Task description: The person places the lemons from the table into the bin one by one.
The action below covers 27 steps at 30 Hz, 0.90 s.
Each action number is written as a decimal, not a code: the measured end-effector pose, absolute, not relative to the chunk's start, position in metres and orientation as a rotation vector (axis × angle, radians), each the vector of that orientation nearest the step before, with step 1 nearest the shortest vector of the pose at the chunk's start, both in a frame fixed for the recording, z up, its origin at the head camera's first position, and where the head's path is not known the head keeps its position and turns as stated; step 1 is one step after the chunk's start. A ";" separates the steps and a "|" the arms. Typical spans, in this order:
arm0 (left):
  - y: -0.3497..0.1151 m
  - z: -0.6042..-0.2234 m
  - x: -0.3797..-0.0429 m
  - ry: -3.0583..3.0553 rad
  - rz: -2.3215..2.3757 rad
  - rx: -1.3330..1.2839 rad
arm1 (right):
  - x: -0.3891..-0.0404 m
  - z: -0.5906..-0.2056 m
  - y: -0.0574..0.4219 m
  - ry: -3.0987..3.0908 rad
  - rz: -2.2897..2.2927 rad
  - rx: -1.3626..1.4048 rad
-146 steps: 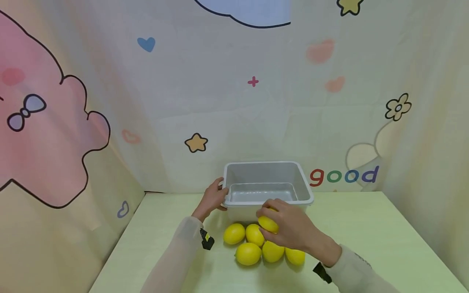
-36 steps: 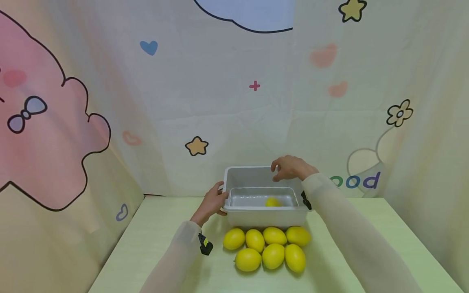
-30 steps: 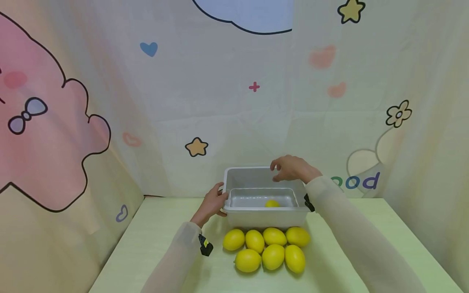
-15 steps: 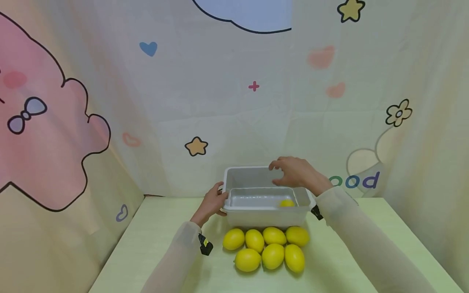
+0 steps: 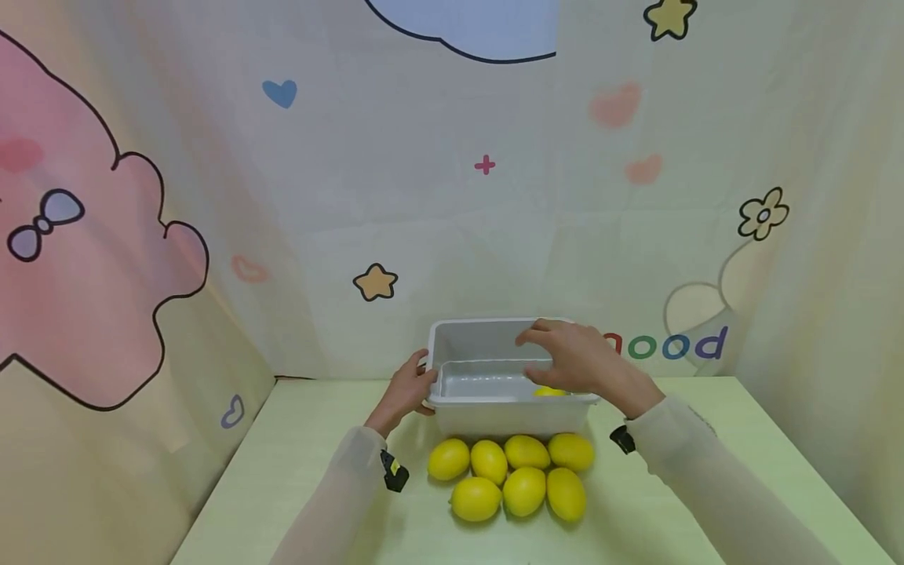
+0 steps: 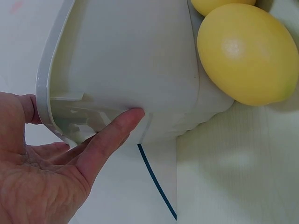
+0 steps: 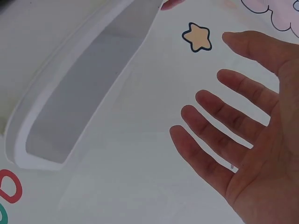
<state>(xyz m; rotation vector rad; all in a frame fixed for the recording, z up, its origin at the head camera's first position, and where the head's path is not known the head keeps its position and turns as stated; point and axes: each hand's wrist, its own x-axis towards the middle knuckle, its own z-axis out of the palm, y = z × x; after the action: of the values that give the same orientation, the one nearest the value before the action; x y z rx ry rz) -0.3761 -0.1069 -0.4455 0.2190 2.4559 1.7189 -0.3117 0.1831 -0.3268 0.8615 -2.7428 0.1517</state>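
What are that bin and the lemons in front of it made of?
The bin is probably plastic, faintly glossy: its rounded corners look moulded. The lemons have a smooth satin finish with a soft highlight; real peel or plastic imitation, I can't tell.

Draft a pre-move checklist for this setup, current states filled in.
1. Left hand holding the gray bin by its left side: ok.
2. Bin upright on the table: ok.
3. Right hand free: ok, fingers apart, nothing held.
4. Loose lemons in front of the bin: ok, seven in two rows.
5. Lemon inside fully visible: not ok, partly hidden.
6. More lemons behind the front wall: cannot tell.
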 end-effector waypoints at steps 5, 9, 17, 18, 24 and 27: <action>-0.107 -0.446 -0.376 2.457 1.719 0.222 | -0.298 -0.337 0.184 -2.662 0.161 0.900; -0.107 -0.447 -0.377 2.461 1.719 0.215 | -0.287 -0.345 0.185 -2.633 0.176 0.922; -0.106 -0.448 -0.377 2.468 1.717 0.229 | -0.268 -0.358 0.195 -2.642 0.154 0.912; -0.106 -0.448 -0.376 2.466 1.719 0.223 | -0.267 -0.359 0.196 -2.638 0.147 0.917; -0.107 -0.446 -0.376 2.460 1.721 0.225 | -0.257 -0.373 0.206 -2.656 0.144 0.922; -0.107 -0.445 -0.376 2.458 1.723 0.228 | -0.252 -0.381 0.209 -2.677 0.171 0.923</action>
<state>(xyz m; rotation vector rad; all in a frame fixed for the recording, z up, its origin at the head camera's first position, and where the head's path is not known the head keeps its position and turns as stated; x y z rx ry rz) -0.3760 -0.1070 -0.4455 0.2282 2.4581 1.7234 -0.2521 0.2094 -0.3807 0.9228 -2.6766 0.1713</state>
